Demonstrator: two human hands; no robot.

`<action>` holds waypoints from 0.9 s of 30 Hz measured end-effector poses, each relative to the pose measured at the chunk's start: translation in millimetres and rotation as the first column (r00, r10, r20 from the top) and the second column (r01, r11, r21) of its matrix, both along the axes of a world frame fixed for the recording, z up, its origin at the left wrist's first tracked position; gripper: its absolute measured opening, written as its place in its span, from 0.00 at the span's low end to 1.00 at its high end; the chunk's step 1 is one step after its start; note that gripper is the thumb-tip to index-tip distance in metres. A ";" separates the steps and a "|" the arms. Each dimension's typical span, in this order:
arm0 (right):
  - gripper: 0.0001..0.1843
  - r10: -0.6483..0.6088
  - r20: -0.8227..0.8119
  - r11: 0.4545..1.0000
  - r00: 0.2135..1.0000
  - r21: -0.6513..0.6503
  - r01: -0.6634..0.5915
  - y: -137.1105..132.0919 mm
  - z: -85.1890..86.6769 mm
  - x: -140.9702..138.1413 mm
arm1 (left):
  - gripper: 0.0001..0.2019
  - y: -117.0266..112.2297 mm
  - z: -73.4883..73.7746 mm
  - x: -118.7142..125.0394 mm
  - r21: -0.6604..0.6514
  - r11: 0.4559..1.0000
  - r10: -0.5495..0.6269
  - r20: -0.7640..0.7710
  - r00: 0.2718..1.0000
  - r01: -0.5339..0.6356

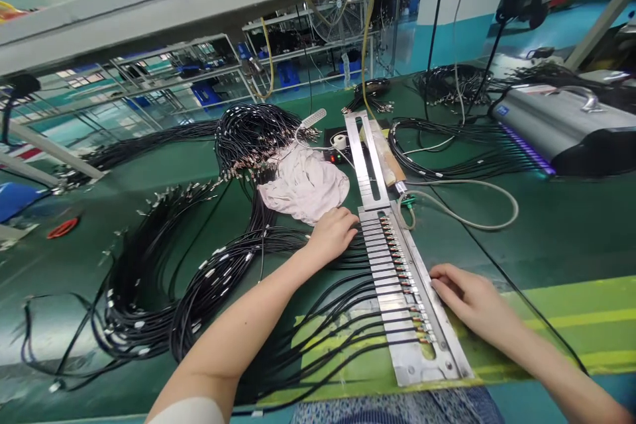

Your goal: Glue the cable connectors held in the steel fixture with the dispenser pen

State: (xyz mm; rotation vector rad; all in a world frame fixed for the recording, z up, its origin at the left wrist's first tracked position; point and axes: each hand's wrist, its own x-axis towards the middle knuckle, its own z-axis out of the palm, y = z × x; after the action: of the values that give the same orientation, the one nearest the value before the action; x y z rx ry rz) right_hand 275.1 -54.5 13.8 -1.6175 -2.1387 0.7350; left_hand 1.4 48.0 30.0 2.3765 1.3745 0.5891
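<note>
A long metal wire-holding fixture (382,285) lies lengthwise on the table before me, with a row of black cables (342,308) laid across it from the left. Their stripped ends, with small coloured wires and metal connectors (397,252), line up along its slot. My left hand (332,233) is closed over the cables at the fixture's upper left edge, thumb and fingers bent together; its grip is partly hidden. My right hand (462,288) is by the fixture's right rail, fingertips at the edge, loosely bent with a gap between thumb and fingers, holding nothing visible.
A crumpled pale cloth (308,182) lies beyond my left hand. Coiled cable bundles (144,305) cover the left side. A soldering-iron-like tool with a grey cord (477,225) lies beyond the fixture. A silver machine (571,126) with violet light stands at right; a metal beam (199,6) crosses above.
</note>
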 end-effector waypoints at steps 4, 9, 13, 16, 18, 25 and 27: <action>0.14 0.024 0.028 0.984 0.999 0.178 -0.029 39.9 34.7 -11.6 | 0.07 6.4 -9.7 -1.7 -0.006 0.998 0.065 -0.014 0.998 -0.065; 0.14 0.002 0.095 0.946 0.995 0.324 -0.033 152.0 84.7 -61.6 | 0.08 27.8 -12.9 4.6 -0.079 0.988 0.140 0.104 0.985 -0.132; 0.15 -0.140 0.080 0.956 0.987 0.271 0.113 233.2 89.5 -96.4 | 0.20 66.3 -11.3 20.2 -0.198 0.955 0.271 0.272 0.923 -0.222; 0.13 -0.225 0.071 0.952 0.972 0.230 0.204 261.7 80.4 -109.3 | 0.26 99.8 -8.5 34.2 -0.301 0.924 0.351 0.420 0.837 -0.236; 0.11 -0.248 0.060 0.946 0.967 0.229 0.229 267.4 76.2 -113.6 | 0.25 118.1 -5.9 42.1 -0.366 0.906 0.388 0.512 0.766 -0.214; 0.33 -0.280 -0.039 0.905 0.959 0.324 0.277 256.7 98.6 -105.4 | 0.12 127.4 6.5 45.6 -0.419 0.901 0.409 0.733 0.544 -0.112; 0.31 -0.262 -0.085 0.883 0.961 0.380 0.274 244.6 115.7 -97.9 | 0.09 118.1 13.8 41.3 -0.379 0.924 0.352 0.778 0.521 -0.058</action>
State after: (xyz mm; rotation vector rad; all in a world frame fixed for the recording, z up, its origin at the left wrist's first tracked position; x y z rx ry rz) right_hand 177.2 190.1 129.5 -1.6178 -1.8360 0.2253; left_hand 42.7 166.2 43.8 1.3066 1.1420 1.2682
